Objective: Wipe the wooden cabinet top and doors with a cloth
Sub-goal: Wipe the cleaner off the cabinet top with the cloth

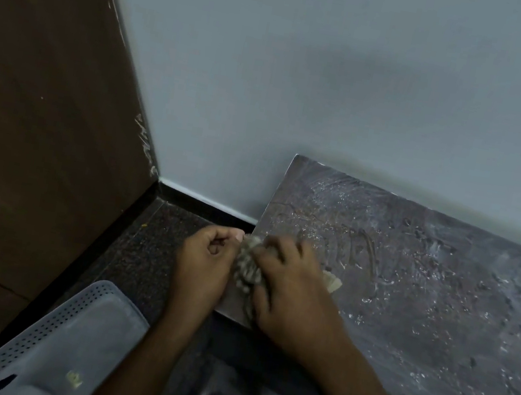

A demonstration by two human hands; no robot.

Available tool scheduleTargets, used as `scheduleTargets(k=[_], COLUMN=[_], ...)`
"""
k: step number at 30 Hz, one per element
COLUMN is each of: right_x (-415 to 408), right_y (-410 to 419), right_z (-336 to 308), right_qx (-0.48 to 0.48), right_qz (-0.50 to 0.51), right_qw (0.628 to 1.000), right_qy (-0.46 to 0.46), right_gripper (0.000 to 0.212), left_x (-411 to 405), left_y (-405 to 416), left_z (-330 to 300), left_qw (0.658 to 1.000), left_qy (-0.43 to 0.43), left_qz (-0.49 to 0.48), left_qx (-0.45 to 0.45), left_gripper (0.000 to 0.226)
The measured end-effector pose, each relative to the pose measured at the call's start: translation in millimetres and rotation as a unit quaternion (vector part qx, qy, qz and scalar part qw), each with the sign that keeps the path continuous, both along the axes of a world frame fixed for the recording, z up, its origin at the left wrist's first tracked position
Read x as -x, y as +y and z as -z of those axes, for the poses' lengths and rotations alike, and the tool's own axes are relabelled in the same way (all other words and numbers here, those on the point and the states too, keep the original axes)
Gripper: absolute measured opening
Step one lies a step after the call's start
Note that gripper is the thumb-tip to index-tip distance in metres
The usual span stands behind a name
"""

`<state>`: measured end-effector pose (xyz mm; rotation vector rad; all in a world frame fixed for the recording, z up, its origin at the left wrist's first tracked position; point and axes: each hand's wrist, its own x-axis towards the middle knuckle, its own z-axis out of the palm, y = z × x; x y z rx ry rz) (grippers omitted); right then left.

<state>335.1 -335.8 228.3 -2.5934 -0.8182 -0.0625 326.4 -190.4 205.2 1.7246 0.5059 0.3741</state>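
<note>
Head view. The cabinet top (426, 296) lay against the pale wall (310, 66), its surface coated in grey dust with streaks and scattered flecks. The cloth (249, 265), bunched and mottled, sat at the near left corner of the top, overhanging the left edge. The left hand (206, 257) was curled into a loose fist beside the cloth, thumb and fingers pinched on its left side. The right hand (291, 290) pressed down over the cloth's right part, fingers closed around it, palm on the top. The cabinet doors were not visible.

Risks, as judged:
- The bunched cloth covered little surface; strokes made this way would likely leave bands of dust unwiped.
- The cloth straddled the left edge; a push leftward could drop loosened dust onto the dark speckled floor (146, 246) or into the perforated plastic basket (70, 338) below.
- Heavy dust could smear rather than lift if the cloth was already loaded.
- A stroke toward the back could rub dust onto the wall.

Count: one cloth, one cabinet top, two hands, one basket, one brown wooden panel (45, 89) at left.
</note>
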Motion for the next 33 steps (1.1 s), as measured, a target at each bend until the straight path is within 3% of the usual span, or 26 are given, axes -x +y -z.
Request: scheduleTargets(k=[4,9,15,22,29,33], right_x=[-23,22,-29,40,-8,16], right_y=[13,6,11,14,5,4], right_z=[5,4,5,8,11,6], right_qx=[0.007,0.013,-0.002,-0.002,-0.007,-0.001], right_qz=[0.089,-0.013,0.057,-0.058,0.044,-0.022], right_qw=[0.995,0.999,0.998,0.998,0.998,0.999], right_qy=[-0.034,-0.039,-0.038,-0.035,-0.035,-0.03], right_gripper=[0.042,0.042,0.043,0.047,0.041,0.047], left_x=[-1,-4,2,-1,-2,-2], left_y=[1,5,5,10,7,3], left_z=[-7,-13,-15,-13,-11,-10], left_qw=[0.999,0.999,0.997,0.996,0.995,0.996], left_qy=[-0.006,0.0,0.013,0.032,0.039,0.035], left_qz=[-0.02,-0.026,-0.009,-0.025,-0.003,0.001], left_qx=[-0.024,-0.036,-0.077,-0.075,-0.089,-0.081], left_gripper=[0.011,0.011,0.012,0.015,0.012,0.013])
